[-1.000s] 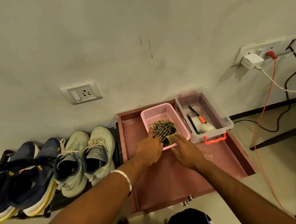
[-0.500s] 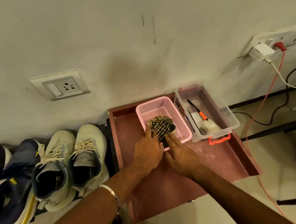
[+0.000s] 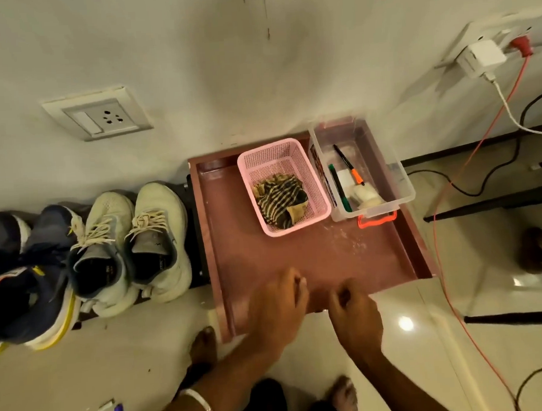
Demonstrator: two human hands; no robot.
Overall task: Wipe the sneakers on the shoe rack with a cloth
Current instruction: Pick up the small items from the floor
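**Cloth in basket, both hands at drawer front**

The striped cloth (image 3: pixel 280 201) lies crumpled inside the pink basket (image 3: pixel 321 202), touched by neither hand. The basket sits toward the back of the reddish-brown drawer (image 3: pixel 297 260), just beside a clear plastic box (image 3: pixel 397 180) that holds pens and a white item.

The left hand (image 3: pixel 278 308) is over the drawer's near edge, palm down, fingers loosely curled and holding nothing visible. Its forearm enters from the lower centre, with a metal bracelet (image 3: pixel 201 403) at the wrist. The right hand (image 3: pixel 355 317) is beside it at the same edge, fingers bent inward; whether they grasp the drawer front cannot be told from this view. The two hands are near each other but apart.

The white sneakers (image 3: pixel 130 244) stand as a pair on the shoe rack (image 3: pixel 196 240), immediately left of the drawer, toes toward the wall. The navy sneakers (image 3: pixel 25 274) stand further left.

A wall socket (image 3: pixel 98 117) is above the sneakers. A white charger (image 3: pixel 483 57) and a red cable (image 3: pixel 446 215) are at right. Bare feet show on the tiled floor (image 3: pixel 83 372).
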